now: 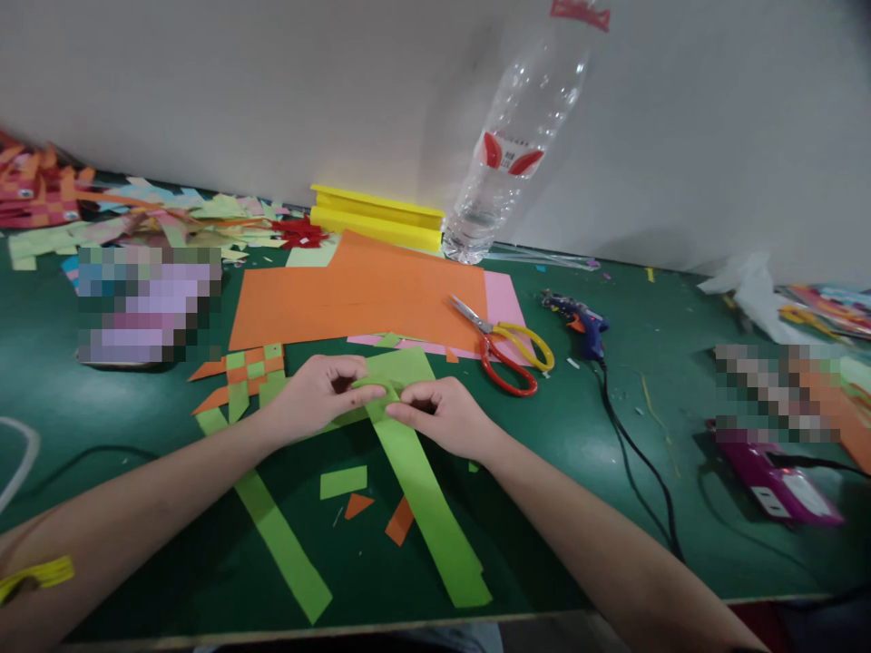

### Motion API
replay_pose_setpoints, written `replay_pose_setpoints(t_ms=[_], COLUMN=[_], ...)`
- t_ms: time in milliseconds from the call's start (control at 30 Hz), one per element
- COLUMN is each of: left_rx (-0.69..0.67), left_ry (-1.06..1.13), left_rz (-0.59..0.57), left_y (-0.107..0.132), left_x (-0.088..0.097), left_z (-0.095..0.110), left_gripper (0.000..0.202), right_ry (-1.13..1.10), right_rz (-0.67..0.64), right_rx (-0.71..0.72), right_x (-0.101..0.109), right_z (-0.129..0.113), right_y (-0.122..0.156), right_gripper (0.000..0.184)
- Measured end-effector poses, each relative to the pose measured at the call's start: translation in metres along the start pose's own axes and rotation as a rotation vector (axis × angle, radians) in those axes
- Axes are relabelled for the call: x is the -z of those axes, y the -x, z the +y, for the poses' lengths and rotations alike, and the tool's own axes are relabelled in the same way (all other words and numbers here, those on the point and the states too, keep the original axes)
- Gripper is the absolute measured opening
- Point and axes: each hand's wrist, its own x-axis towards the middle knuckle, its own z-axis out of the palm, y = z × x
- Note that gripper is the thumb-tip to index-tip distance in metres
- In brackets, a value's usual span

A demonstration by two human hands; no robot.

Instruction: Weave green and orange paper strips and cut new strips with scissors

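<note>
Between both hands is a long green paper strip (428, 508), its upper end bent over where the fingers pinch it. My left hand (331, 396) grips the bend from the left, thumb on top. Close beside it, my right hand (442, 413) pinches the same strip from the right. The strip's lower end hangs toward the table's front edge. A wider green paper piece (408, 363) lies behind the hands. Left of them rests a woven orange and green paper fish (255, 367). Another green strip (286, 544) lies nearer the front.
Scissors (504, 345) lie on orange paper sheets (292, 299). To their right is a glue gun (578, 322) with a trailing cord. A large plastic bottle (510, 145) stands by the wall beside folded yellow paper (374, 218). A purple power strip (776, 476) sits at right; paper scraps (344, 481) lie in front.
</note>
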Motion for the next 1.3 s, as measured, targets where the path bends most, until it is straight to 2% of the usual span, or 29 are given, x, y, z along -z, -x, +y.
replay_pose_setpoints(t_ms=[767,1300], left_rx=[0.043,0.023], left_ry=[0.029,0.046], left_rz=[-0.032,-0.016], left_y=[-0.0005,-0.0017], left_x=[0.0008,0.0013], left_z=[0.0007,0.0006], left_gripper=[0.041,0.035], right_ry=[0.054,0.069], right_rz=[0.013,0.023], right_rx=[-0.007,0.03], right_x=[-0.0014,-0.0017], right_z=[0.0017,0.0029], right_y=[0.0003,-0.0007], right_gripper=[0.041,0.044])
